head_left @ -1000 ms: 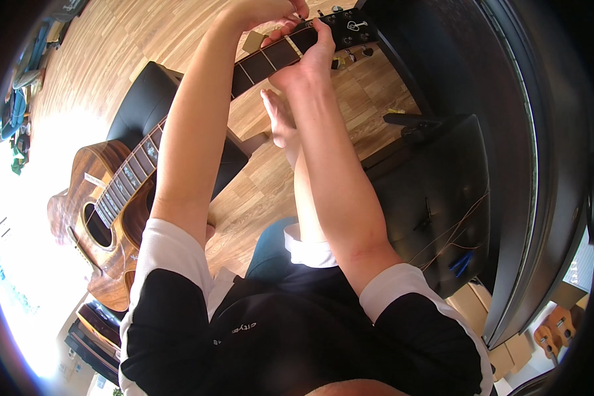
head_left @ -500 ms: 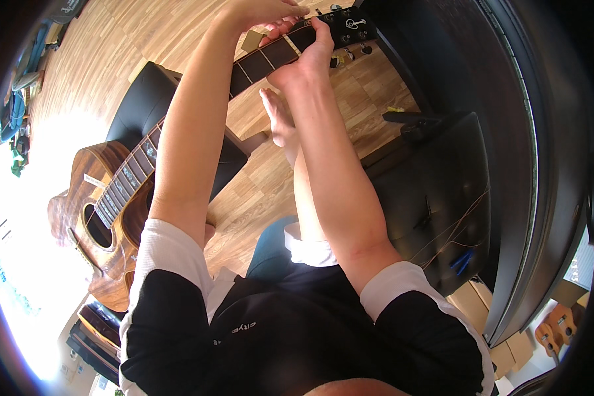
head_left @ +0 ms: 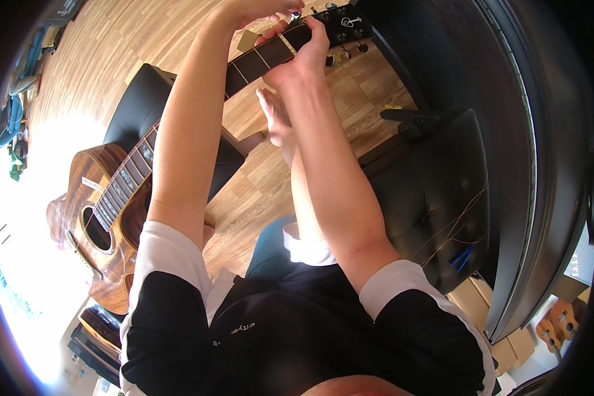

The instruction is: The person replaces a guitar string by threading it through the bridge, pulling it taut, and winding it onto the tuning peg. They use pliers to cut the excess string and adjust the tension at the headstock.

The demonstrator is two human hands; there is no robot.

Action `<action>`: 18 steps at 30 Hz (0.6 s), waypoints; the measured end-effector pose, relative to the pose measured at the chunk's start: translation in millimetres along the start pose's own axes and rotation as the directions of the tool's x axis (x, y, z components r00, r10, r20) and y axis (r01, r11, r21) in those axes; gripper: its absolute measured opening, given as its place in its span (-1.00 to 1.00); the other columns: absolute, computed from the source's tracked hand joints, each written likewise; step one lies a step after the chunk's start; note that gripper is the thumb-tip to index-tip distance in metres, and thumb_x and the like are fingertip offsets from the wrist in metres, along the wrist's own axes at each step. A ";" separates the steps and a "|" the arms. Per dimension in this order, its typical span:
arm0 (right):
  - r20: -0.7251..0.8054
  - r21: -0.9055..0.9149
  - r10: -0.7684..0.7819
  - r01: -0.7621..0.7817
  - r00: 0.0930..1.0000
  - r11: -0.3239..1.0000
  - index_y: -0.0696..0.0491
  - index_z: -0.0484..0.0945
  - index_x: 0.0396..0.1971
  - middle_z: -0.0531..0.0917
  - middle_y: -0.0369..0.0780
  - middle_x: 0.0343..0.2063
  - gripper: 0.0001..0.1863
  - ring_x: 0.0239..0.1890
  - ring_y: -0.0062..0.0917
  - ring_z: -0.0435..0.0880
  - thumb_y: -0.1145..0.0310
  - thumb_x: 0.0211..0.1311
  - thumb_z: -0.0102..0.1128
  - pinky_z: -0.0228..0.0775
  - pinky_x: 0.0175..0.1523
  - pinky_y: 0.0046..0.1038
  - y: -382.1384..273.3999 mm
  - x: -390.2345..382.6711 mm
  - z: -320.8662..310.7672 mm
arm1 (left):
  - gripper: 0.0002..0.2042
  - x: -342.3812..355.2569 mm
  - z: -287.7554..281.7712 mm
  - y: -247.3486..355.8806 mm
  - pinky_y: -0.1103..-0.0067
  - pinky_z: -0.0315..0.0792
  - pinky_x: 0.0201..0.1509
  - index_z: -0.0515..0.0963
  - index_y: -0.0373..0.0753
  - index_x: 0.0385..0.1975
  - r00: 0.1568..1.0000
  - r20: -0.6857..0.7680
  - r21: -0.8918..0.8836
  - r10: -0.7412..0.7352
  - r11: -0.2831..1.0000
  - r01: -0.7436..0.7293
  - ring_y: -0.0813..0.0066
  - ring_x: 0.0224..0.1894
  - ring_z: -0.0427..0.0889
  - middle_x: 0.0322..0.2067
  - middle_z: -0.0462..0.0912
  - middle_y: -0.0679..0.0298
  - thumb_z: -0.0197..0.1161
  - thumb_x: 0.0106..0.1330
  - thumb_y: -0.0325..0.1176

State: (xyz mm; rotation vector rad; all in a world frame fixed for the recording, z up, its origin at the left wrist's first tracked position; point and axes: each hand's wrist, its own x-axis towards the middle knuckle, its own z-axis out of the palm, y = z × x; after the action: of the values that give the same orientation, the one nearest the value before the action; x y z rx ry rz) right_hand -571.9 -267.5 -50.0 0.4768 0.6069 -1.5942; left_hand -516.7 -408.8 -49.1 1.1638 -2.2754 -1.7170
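An acoustic guitar (head_left: 115,257) lies slanted at the left, its neck rising toward the black headstock (head_left: 346,23) at the top. My right hand (head_left: 300,63) is closed around the neck (head_left: 251,66) just below the headstock, thumb raised along it. My left hand (head_left: 267,12) is at the top edge beside the nearer tuning pegs, fingers curled and partly cropped; what they grip, if anything, is too small to tell. A small tan square piece (head_left: 247,41) shows next to the neck. My left forearm hides part of the neck.
A black padded stool (head_left: 135,99) is under the guitar on the wooden floor (head_left: 99,53). A black leather seat (head_left: 435,165) at the right bears loose strings and a blue tool (head_left: 462,259). Black furniture (head_left: 528,198) lines the right, with small wooden instruments (head_left: 561,323) and cardboard boxes (head_left: 508,350) behind.
The neck, headstock and both hands have shifted slightly left and up in the picture. My left fingers have moved a little at the pegs; my right hand keeps its grip.
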 end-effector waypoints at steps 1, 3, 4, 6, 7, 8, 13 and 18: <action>0.040 -0.006 -0.006 0.006 0.999 1.000 0.04 0.51 -0.42 0.50 -0.32 -0.61 -0.63 -0.55 -0.50 0.49 0.05 0.27 -0.14 0.41 -0.29 -0.31 -0.4 1.2 -1.0 | -0.81 1.0 -7.0 8.7 0.53 0.48 -0.15 0.66 -0.38 -0.24 0.988 0.100 0.078 -0.119 0.991 0.112 0.48 -0.29 0.61 -0.36 0.68 0.22 0.19 0.25 -0.43; 0.068 -0.015 -0.030 0.031 0.997 0.999 0.03 0.50 -0.41 0.49 -0.32 -0.62 -0.63 -0.55 -0.50 0.49 0.05 0.28 -0.15 0.41 -0.29 -0.31 -1.5 3.0 -4.2 | -0.79 1.6 -5.6 7.1 0.52 0.49 -0.13 0.66 -0.38 -0.20 0.989 0.131 0.116 -0.066 0.992 0.051 0.47 -0.29 0.61 -0.33 0.69 0.20 0.18 0.25 -0.43; 0.064 -0.019 -0.032 0.033 0.997 0.999 0.03 0.50 -0.41 0.48 -0.32 -0.62 -0.63 -0.54 -0.50 0.49 0.05 0.28 -0.15 0.41 -0.29 -0.31 2.4 -1.2 -0.8 | -0.78 -1.5 -3.1 -9.6 0.52 0.50 -0.14 0.66 -0.38 -0.19 0.994 0.053 0.083 0.101 0.991 -0.105 0.46 -0.30 0.62 -0.33 0.70 0.19 0.18 0.26 -0.41; 0.034 -0.023 -0.030 0.031 0.999 0.999 0.03 0.51 -0.41 0.49 -0.32 -0.61 -0.63 -0.54 -0.50 0.49 0.05 0.28 -0.16 0.41 -0.29 -0.32 3.3 -2.2 0.6 | -0.76 0.0 6.6 -27.9 0.52 0.50 -0.18 0.67 -0.37 -0.19 0.953 -0.077 0.052 0.292 0.956 -0.289 0.46 -0.33 0.62 -0.34 0.70 0.18 0.20 0.28 -0.36; 0.013 -0.021 -0.016 0.016 1.000 1.000 0.03 0.51 -0.41 0.49 -0.32 -0.61 -0.62 -0.54 -0.51 0.49 0.05 0.28 -0.16 0.41 -0.29 -0.33 3.2 -1.6 0.7 | -0.76 -0.2 11.4 -30.1 0.52 0.50 -0.21 0.67 -0.37 -0.20 0.941 -0.131 0.047 0.313 0.950 -0.309 0.47 -0.35 0.62 -0.36 0.70 0.18 0.22 0.29 -0.33; -0.008 -0.018 -0.001 0.001 1.000 1.000 0.03 0.51 -0.41 0.50 -0.32 -0.61 -0.62 -0.54 -0.51 0.49 0.05 0.29 -0.17 0.41 -0.29 -0.33 3.3 -1.2 1.0 | -0.75 0.1 13.5 -31.2 0.52 0.50 -0.24 0.68 -0.36 -0.21 0.925 -0.184 0.044 0.332 0.943 -0.330 0.48 -0.38 0.62 -0.38 0.70 0.18 0.24 0.30 -0.30; 0.050 -0.025 -0.014 0.015 0.999 1.000 0.01 0.51 -0.43 0.50 -0.33 -0.62 -0.62 -0.54 -0.52 0.50 0.06 0.30 -0.20 0.41 -0.29 -0.34 0.3 -0.4 -1.3 | -0.78 -3.5 8.2 -1.3 0.53 0.49 -0.26 0.69 -0.35 -0.24 0.999 -0.046 0.141 -0.001 0.990 0.008 0.48 -0.42 0.59 -0.44 0.69 0.23 0.29 0.22 -0.35; 0.084 -0.032 -0.006 0.008 0.996 0.999 0.01 0.49 -0.43 0.49 -0.33 -0.63 -0.62 -0.55 -0.52 0.50 0.05 0.30 -0.20 0.41 -0.31 -0.33 2.7 0.4 -1.9 | -0.77 0.9 1.1 -20.1 0.54 0.49 -0.23 0.69 -0.35 -0.27 0.990 0.014 0.084 0.142 0.986 -0.143 0.48 -0.39 0.60 -0.46 0.69 0.23 0.32 0.16 -0.33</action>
State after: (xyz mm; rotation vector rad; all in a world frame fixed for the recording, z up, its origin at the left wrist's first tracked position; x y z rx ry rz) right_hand -569.4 -266.8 -52.0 0.3820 0.5702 -1.6005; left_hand -507.4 -410.2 -66.8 0.9816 -2.3937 -1.5914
